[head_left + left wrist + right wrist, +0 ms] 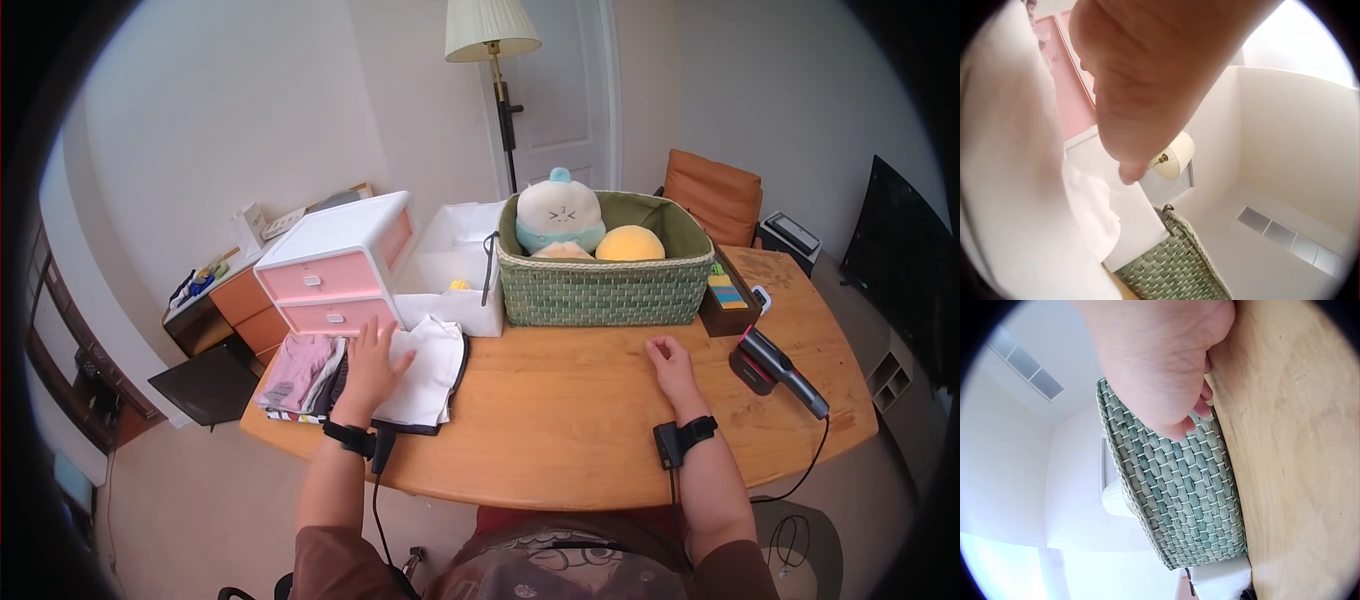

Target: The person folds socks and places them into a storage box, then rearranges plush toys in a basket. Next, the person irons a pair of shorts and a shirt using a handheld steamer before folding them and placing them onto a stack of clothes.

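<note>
My left hand (pixel 370 368) is over the folded clothes with fingers spread, holding nothing. On its left lies a stack of folded garments, a pink one (pixel 302 365) at the near side. To its right is a folded white cloth (pixel 425 375) on a dark one; in the left wrist view the white cloth (pixel 1010 175) fills the left side. Just behind stands a white drawer unit (pixel 335 240) with pink drawer fronts. My right hand (pixel 674 372), fingers loosely curled and holding nothing, is at the table in front of the green woven basket (pixel 1172 481).
The basket holds a white plush toy (pixel 560 215) and a yellow round plush (pixel 630 243). A white bin (pixel 450 310) stands beside it. At the right are a brown box (pixel 730 315) and a corded hair dryer (pixel 775 365) on the wooden table (pixel 560 420). Cables hang from both wrists.
</note>
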The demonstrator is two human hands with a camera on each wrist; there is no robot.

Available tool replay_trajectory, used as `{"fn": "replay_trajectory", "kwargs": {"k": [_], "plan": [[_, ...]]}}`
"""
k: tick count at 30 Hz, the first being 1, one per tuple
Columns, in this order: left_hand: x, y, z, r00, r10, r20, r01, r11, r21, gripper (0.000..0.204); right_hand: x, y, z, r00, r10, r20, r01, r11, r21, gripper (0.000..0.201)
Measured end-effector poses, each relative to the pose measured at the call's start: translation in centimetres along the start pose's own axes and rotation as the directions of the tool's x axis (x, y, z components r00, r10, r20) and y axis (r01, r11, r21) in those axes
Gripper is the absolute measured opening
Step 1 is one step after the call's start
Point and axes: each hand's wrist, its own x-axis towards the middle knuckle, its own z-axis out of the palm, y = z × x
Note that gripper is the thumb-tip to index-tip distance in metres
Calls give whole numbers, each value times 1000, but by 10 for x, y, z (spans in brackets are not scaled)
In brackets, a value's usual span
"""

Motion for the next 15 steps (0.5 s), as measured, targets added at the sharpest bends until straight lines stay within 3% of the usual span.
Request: {"fn": "replay_trajectory", "kwargs": {"k": [1, 4, 7, 15], "plan": [[-3, 8, 3, 1000, 0, 0, 0, 1000, 0, 71, 0, -1, 0, 1000, 5, 2, -5, 1000, 0, 14], [-19, 18, 21, 964, 81, 253, -97, 994, 51, 81, 1, 3, -1, 1000, 21, 6, -21, 1000, 0, 16], [-26, 21, 23, 945, 146, 293, -204, 963, 175, 80, 0, 2, -1, 1000, 27, 12, -27, 1000, -9, 17], [-46, 27, 19, 937, 238, 257, -269, 958, 95, 83, -2, -1, 0, 1000, 15, 17, -15, 1000, -15, 17]]}}
